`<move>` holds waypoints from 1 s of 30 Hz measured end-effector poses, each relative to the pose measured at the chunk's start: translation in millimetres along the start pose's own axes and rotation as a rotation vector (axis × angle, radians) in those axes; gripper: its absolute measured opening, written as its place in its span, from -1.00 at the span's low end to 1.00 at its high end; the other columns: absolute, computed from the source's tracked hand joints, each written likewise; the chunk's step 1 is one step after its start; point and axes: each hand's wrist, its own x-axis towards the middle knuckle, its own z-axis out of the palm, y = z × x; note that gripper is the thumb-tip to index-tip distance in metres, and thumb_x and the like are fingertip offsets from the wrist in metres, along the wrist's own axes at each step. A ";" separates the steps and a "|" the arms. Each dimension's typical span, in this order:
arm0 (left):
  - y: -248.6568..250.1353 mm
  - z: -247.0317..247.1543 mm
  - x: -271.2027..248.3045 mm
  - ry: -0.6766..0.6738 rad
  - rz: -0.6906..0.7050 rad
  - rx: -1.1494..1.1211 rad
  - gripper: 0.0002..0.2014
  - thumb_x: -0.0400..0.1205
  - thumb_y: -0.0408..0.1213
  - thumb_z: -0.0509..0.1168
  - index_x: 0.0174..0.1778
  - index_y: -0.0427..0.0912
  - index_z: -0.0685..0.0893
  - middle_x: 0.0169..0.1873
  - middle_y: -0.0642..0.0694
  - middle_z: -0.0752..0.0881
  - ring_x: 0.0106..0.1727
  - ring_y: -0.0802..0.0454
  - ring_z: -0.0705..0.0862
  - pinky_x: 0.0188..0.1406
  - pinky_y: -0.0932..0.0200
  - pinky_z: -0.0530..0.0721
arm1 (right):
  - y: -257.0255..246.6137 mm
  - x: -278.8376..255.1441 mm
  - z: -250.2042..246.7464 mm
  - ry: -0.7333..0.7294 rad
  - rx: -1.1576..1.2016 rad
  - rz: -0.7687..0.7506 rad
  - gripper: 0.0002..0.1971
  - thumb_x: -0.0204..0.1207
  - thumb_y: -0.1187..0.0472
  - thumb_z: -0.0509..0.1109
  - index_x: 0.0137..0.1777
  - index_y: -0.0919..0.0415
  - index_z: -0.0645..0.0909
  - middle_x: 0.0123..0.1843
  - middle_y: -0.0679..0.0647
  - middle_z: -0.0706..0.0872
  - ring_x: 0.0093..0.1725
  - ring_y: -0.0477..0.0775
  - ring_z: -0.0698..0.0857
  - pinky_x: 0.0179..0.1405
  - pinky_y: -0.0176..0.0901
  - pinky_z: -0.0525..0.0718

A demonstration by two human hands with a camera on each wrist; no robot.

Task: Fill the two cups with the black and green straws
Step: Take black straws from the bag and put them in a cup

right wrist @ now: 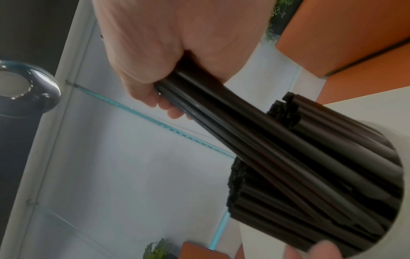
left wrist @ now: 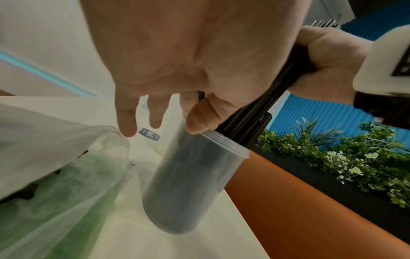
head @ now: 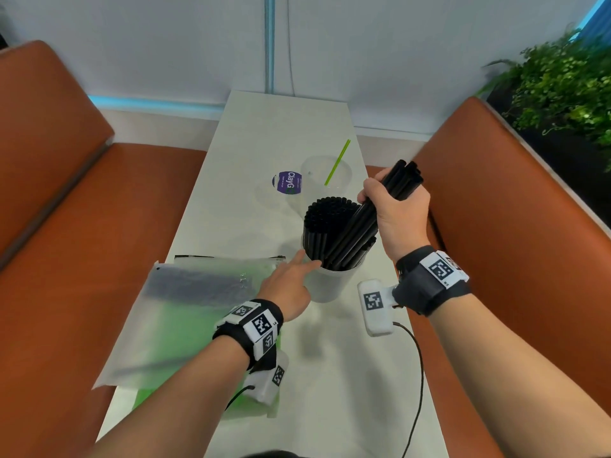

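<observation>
A translucent near cup stands mid-table, packed with upright black straws. My right hand grips a slanted bundle of black straws; its lower ends sit inside the cup at the right. My left hand has straight fingers, and the thumb touches the cup's rim on the left. Behind stands a second clear cup holding one green straw.
Two frosted bags lie at the front left, one with black straws, one with green straws. A purple sticker lies near the far cup. Orange benches flank the narrow white table. A plant stands at the right.
</observation>
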 end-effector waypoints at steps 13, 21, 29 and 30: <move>1.1 2.8 1.7 0.020 -0.012 -0.060 -0.26 0.54 -0.57 0.07 0.62 0.14 0.38 0.70 0.14 0.16 0.61 -0.10 0.30 0.49 -0.15 0.45 | 49.8 -22.2 -2.8 -0.172 -0.653 0.124 -0.66 0.27 -0.12 0.58 -0.08 0.03 0.62 0.15 0.01 0.70 0.30 0.17 0.59 0.27 0.18 0.62; 1.9 2.9 1.9 0.025 -0.009 -0.075 -0.27 0.54 -0.55 0.08 0.62 0.15 0.39 0.68 0.18 0.18 0.59 -0.10 0.34 0.39 -0.14 0.54 | 30.5 -14.8 3.6 -0.254 -0.665 -0.141 -0.27 0.33 -0.16 0.52 0.50 -0.17 0.34 0.50 -0.15 0.39 0.55 -0.05 0.31 0.55 -0.05 0.28; 3.6 2.8 3.0 0.037 -0.018 -0.039 -0.29 0.55 -0.53 0.10 0.61 0.13 0.41 0.70 0.13 0.16 0.57 -0.13 0.37 0.35 -0.14 0.56 | 53.3 -19.2 19.4 -0.673 -1.423 -0.362 -0.38 0.70 -0.24 -0.10 0.71 -0.02 0.08 0.70 0.17 0.17 0.67 0.24 0.08 0.61 0.28 0.04; 3.5 3.0 2.9 0.036 -0.020 -0.036 -0.29 0.55 -0.53 0.10 0.61 0.14 0.40 0.71 0.14 0.14 0.58 -0.14 0.37 0.34 -0.15 0.58 | 54.5 -19.2 19.8 -0.683 -1.439 -0.349 -0.35 0.68 -0.28 -0.13 0.71 -0.04 0.06 0.70 0.18 0.16 0.67 0.26 0.08 0.60 0.31 0.03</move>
